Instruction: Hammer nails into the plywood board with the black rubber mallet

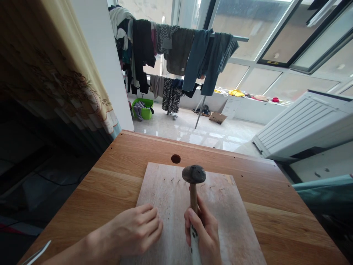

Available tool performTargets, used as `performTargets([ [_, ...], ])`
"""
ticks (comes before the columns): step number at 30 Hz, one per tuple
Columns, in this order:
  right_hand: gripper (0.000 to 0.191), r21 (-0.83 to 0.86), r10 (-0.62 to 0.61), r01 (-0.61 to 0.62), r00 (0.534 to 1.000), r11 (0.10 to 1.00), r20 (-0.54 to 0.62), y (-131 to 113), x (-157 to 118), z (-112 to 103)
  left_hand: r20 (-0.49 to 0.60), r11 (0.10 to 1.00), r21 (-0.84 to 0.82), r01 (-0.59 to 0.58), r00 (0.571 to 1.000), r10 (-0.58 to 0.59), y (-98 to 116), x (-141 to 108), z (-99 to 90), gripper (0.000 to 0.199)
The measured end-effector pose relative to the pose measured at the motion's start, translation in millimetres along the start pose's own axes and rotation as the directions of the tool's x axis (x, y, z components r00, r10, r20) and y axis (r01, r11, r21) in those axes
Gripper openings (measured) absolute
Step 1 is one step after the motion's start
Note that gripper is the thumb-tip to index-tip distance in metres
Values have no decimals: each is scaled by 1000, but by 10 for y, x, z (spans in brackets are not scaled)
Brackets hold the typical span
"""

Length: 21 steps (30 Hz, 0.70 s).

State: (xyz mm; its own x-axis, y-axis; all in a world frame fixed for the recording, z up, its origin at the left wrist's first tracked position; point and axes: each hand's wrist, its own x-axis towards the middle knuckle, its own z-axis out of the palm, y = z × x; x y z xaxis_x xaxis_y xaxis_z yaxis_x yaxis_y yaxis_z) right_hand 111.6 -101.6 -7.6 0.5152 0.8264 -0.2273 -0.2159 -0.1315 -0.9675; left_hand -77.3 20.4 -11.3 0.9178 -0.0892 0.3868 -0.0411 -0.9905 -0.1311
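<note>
My right hand point(204, 224) is wrapped round the wooden handle of a hammer point(193, 174), which stands upright with its dark head at the top. Under both hands lies a pale, reddish-white wooden board point(176, 206). Several thin nails point(212, 186) stick up in a row near the board's far edge; the hammer head hides part of that row. Small dark holes or marks dot the board's left side. My left hand point(143, 228) rests at the board's left part with its fingers curled in, and whatever they may hold is hidden.
The board lies on a brown wooden table point(118, 176) with a round hole point(175, 158) near its far edge. Beyond are a drying rack with clothes point(179, 51), a green basket point(147, 112) and a cardboard box point(217, 117). A patterned curtain point(74, 73) hangs at left, a white ribbed appliance point(300, 121) stands right.
</note>
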Motion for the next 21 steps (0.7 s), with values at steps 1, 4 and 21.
performTargets([
  [1, 68, -4, -1, 1, 1000, 1000, 5, 3, 4, 0, 7, 1000, 1, -11, 1000, 11, -1, 25, 6, 16],
  [4, 67, 11, 6, -6, 1000, 1000, 15, -4, 18, -1, 3, 999, 8, -37, 999, 37, 12, 78, 9, 13],
  [21, 69, 97, 6, -8, 1000, 995, 14, -4, 39, -25, -22, 422, -756, 500, 625, -780, -621, 275, 623, 18],
])
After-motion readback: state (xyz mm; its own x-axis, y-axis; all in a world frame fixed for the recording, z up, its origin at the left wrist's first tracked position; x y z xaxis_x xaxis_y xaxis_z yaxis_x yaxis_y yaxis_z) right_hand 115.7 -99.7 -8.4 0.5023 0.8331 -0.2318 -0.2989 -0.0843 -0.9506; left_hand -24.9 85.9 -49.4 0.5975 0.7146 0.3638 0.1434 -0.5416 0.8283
